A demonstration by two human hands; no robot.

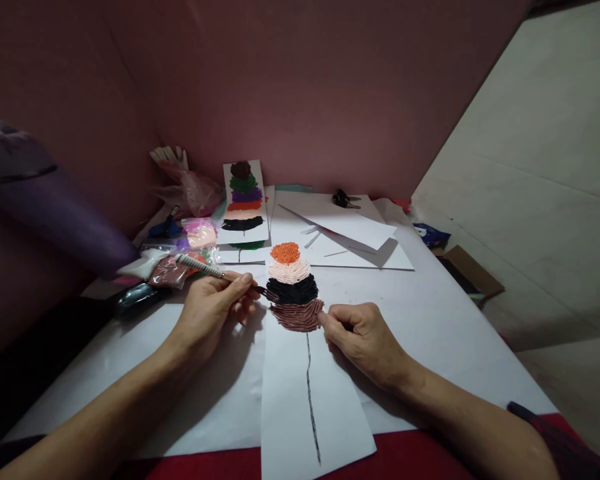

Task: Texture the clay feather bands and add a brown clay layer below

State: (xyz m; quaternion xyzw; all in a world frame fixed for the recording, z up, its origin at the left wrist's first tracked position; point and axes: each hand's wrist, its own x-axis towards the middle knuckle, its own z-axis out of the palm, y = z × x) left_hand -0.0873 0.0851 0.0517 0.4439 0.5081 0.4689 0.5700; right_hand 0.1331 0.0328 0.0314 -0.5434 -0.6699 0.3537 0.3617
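Observation:
My left hand (217,303) grips a fork (203,267) with a pale striped handle and dark tines. The tines rest at the left edge of the clay, where the black band (293,289) meets the brown band (297,316). My right hand (363,340) is closed, thumb and finger pinched against the brown band's right edge; whatever they hold is hidden. Above the black lie a pale pink band (290,271) and an orange round top (285,253), all with grooved texture. The clay sits on a white paper strip (285,400) with a drawn dark stem line (309,383).
Behind stands a finished-looking striped clay card (244,200). White sheets (350,227) and keys (345,198) lie at the back. Clay packets (170,270) are on the left, beside a purple rolled shape (55,200). A cardboard box (473,270) lies at the right.

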